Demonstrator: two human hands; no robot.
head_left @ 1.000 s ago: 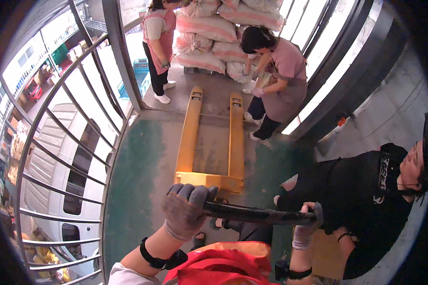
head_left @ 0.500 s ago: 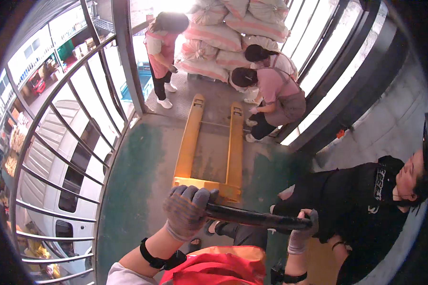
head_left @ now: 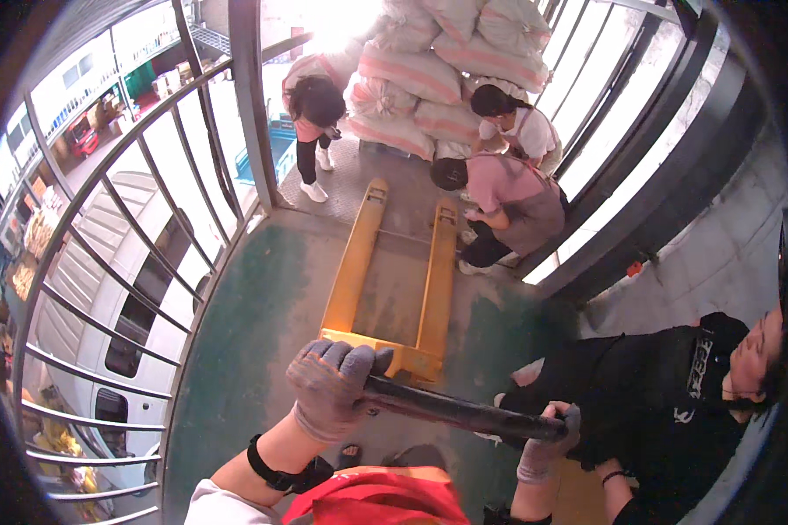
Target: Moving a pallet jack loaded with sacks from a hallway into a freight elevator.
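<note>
My left hand (head_left: 331, 385), in a grey glove, is closed around the left end of a black handle bar (head_left: 460, 409). At the bar's other end my right hand (head_left: 550, 444), gloved as well, has its fingers wrapped round it. The bar belongs to a yellow pallet jack (head_left: 385, 350) standing in front of me. Its two bare forks (head_left: 352, 262) point away toward a tall stack of white sacks with pink stripes (head_left: 409, 74). Part of the bar is hidden under my gloves.
One person (head_left: 311, 114) stands left of the sacks. Two more, one in a grey apron (head_left: 534, 219), crouch right of the forks. Someone in black (head_left: 622, 385) is close on my right. A metal railing (head_left: 118, 201) curves along the left, with a white van (head_left: 140, 306) beyond.
The bar has tilted, its right end now lower, with both my hands still on it. The person at the left has bent forward. The crouching pair have shifted slightly.
</note>
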